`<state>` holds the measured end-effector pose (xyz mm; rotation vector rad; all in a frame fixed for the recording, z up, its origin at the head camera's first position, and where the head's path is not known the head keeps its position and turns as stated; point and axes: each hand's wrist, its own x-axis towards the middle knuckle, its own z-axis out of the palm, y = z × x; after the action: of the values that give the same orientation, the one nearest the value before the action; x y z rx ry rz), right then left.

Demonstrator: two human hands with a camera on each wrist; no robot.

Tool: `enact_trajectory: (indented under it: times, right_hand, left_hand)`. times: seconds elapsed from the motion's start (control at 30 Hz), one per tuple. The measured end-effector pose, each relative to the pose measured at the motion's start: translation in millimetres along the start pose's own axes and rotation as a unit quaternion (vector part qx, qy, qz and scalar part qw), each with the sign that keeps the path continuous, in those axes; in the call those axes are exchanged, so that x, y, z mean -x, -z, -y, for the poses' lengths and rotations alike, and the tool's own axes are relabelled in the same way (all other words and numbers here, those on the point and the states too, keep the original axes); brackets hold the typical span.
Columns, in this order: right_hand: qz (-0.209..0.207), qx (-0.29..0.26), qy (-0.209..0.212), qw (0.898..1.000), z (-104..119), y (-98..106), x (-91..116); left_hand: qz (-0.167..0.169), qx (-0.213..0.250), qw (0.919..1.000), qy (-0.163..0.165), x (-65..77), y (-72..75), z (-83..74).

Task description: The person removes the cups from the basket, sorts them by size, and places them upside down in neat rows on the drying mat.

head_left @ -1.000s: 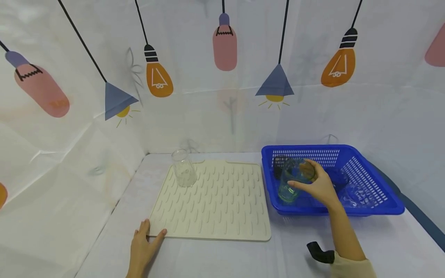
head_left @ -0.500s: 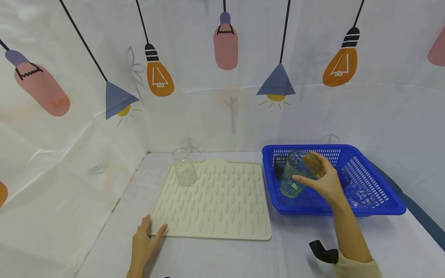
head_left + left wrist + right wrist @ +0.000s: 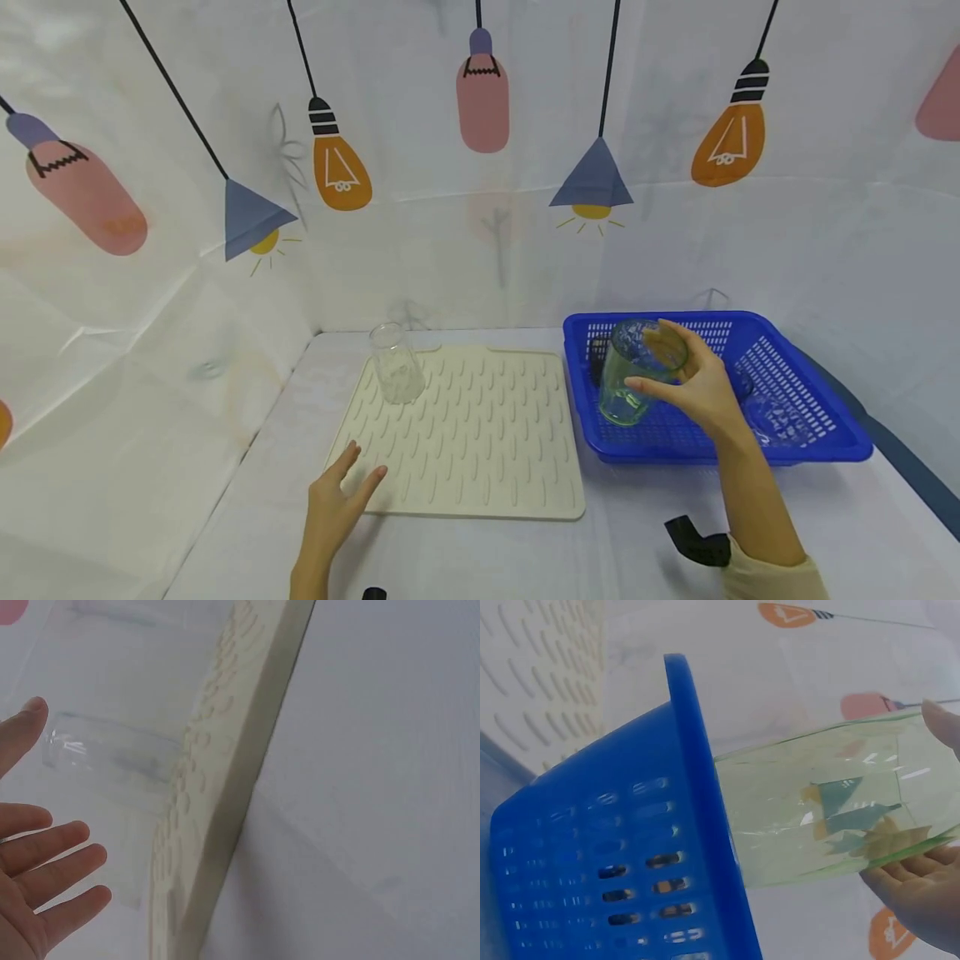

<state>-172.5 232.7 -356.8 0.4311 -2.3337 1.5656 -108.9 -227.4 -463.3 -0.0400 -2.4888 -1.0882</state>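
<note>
My right hand [image 3: 701,392] grips a green-tinted drinking glass [image 3: 624,392] near its rim, thumb on one side and fingers on the other. The glass leans a little over the left part of the blue plastic basket [image 3: 847,446]; in the right wrist view its lower end is behind the basket's rim [image 3: 697,750]. My left hand [image 3: 330,504], holding nothing, is over the front left corner of the cream drying mat [image 3: 480,450]. Its fingers [image 3: 64,885] are spread in the left wrist view. A clear glass [image 3: 397,367] stands at the mat's back left.
More glassware [image 3: 776,421] lies in the right part of the basket, and a dark object [image 3: 597,354] sits at its back left. A white sheet with printed lamps [image 3: 592,175] hangs behind the white-covered table [image 3: 450,558].
My left hand has come off the mat's corner and moved up and right. My right hand has raised the green-tinted glass slightly within the basket and kept its grip.
</note>
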Motion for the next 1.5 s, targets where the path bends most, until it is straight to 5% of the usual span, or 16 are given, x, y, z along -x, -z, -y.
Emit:
enact_trajectory:
  times: [0.4, 0.8, 1.1, 1.5]
  right_hand:
    - [0.003, -0.044, 0.026, 0.999, 14, -9, 3]
    - [0.037, -0.100, 0.053, 0.993, 22, -35, 3]
    - [0.082, -0.161, 0.080, 0.980, 26, -57, 1]
    - [0.120, -0.165, 0.068, 0.977, 34, -85, 4]
  left_hand:
    - [-0.005, 0.071, 0.9913, -0.111, -23.1, -16.6, -42.8]
    - [0.044, 0.167, 0.9767, -0.128, -36.7, -36.5, -78.8]
    - [0.080, 0.197, 0.9660, -0.147, -39.4, -44.9, -103.5]
    - [0.087, 0.244, 0.9477, -0.186, -42.5, -59.5, -126.8]
